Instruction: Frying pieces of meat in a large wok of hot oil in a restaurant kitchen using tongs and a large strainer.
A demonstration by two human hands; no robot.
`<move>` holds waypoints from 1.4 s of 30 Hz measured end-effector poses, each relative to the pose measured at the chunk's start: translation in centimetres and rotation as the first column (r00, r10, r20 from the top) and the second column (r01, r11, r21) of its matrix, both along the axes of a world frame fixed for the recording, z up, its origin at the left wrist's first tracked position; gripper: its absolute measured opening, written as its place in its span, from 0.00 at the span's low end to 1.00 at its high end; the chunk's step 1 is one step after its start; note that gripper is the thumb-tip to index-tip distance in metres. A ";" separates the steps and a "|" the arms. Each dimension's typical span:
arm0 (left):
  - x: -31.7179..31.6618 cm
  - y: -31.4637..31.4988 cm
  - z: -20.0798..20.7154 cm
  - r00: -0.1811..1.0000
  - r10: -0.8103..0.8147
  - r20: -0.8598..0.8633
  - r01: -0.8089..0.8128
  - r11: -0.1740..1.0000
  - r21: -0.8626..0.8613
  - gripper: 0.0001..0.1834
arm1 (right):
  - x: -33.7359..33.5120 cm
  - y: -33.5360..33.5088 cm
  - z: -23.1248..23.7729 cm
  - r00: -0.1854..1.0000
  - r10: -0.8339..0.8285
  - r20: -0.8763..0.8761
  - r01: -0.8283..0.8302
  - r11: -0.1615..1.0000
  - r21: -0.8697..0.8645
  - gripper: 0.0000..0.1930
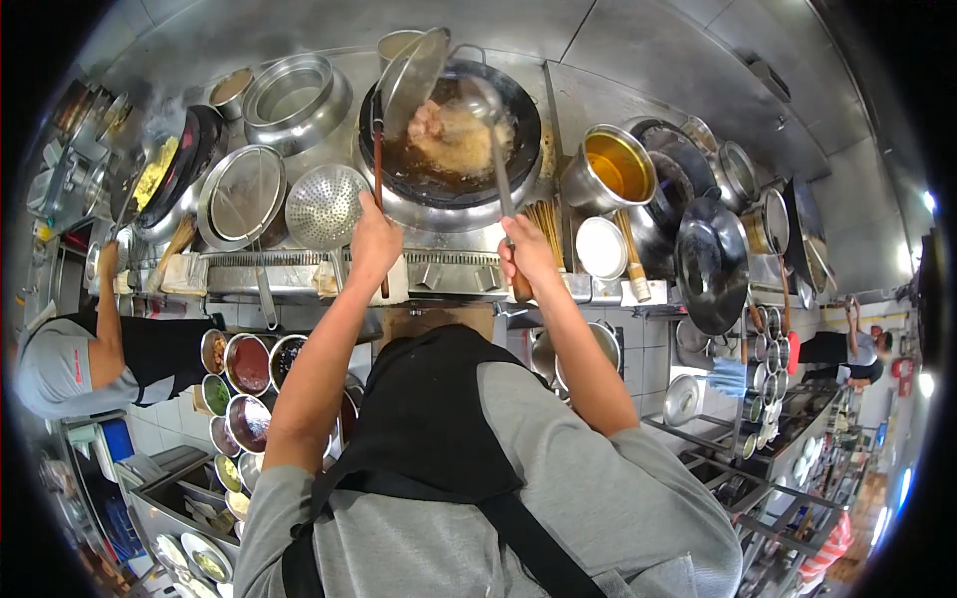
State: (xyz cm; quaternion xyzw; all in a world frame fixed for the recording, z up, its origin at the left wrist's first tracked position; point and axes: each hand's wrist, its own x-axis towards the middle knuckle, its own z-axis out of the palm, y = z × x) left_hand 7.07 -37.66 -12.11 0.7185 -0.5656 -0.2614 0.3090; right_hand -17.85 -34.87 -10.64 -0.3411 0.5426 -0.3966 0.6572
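My left hand [376, 244] is closed around the wooden handle of a round strainer [417, 75], whose blurred head is tilted up over the left side of the wok. My right hand [530, 251] grips a long-handled ladle [498, 159] by its wooden end. The ladle's bowl, smeared by motion, is over the far right part of the black wok [439, 197]. Bubbling oil fills the middle of this wok, with a clump of pinkish meat [427, 125] at its left. A perforated skimmer [325, 204] rests on the stove beside my left hand.
Left of the skimmer lie a mesh sieve [241, 199] and a wide metal pot [291, 92]. A pot of amber oil [620, 164], a white bowl [602, 248], bamboo brushes [631, 254] and a tilted wok [711, 267] are at right. A co-worker [75, 364] cooks yellow food at left.
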 end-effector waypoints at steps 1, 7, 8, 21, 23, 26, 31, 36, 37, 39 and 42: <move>0.0 0.0 0.1 1.000 0.021 0.023 -0.022 1.000 0.014 0.17 | -0.1 0.1 -0.3 0.999 -0.054 -0.003 0.054 0.998 -0.019 0.14; -0.4 -2.9 -0.9 0.997 0.013 -0.080 -0.002 0.991 0.135 0.20 | 1.2 -4.1 -5.0 0.894 -0.265 0.362 0.214 0.961 0.177 0.09; -0.8 -3.2 -1.3 0.997 0.002 -0.074 0.005 0.995 0.096 0.20 | 1.1 -5.1 -5.6 0.767 -0.247 0.593 0.123 0.963 0.242 0.10; 0.0 -4.8 -0.3 0.573 0.001 -0.819 0.270 0.944 0.190 0.17 | -0.3 -6.7 -1.0 0.962 0.113 0.248 -0.146 0.982 0.119 0.14; 0.9 -4.2 -1.1 0.569 0.006 -0.822 0.266 0.945 0.191 0.17 | -0.9 -5.6 -0.4 0.989 0.148 -0.016 -0.148 0.989 0.020 0.14; 1.5 -3.0 -0.4 0.589 0.070 -0.805 0.148 0.970 0.193 0.18 | -2.4 -3.5 0.8 0.967 0.204 -0.153 -0.217 0.973 -0.073 0.12; 0.1 -2.2 0.6 0.692 0.053 -0.720 0.085 0.984 0.155 0.21 | -1.3 -3.4 -1.3 0.948 0.257 -0.188 -0.261 0.965 0.002 0.11; 1.0 -2.4 0.1 0.711 0.065 -0.700 0.053 0.988 0.145 0.18 | 0.3 -3.4 -2.5 0.939 0.138 -0.314 -0.194 0.969 -0.153 0.12; 1.2 -2.2 0.0 0.711 0.048 -0.701 0.051 0.992 0.119 0.18 | 0.3 -2.3 -1.1 0.922 0.130 -0.366 -0.197 0.968 -0.152 0.12; 0.9 -1.8 0.3 0.699 0.027 -0.715 0.052 0.995 0.089 0.17 | -0.1 -1.2 0.0 0.890 0.104 -0.444 -0.202 0.963 -0.180 0.13; 0.4 -0.8 1.5 0.707 0.004 -0.707 0.081 0.993 0.087 0.17 | 0.7 -3.4 -1.9 0.889 0.197 -0.413 -0.276 0.951 -0.141 0.12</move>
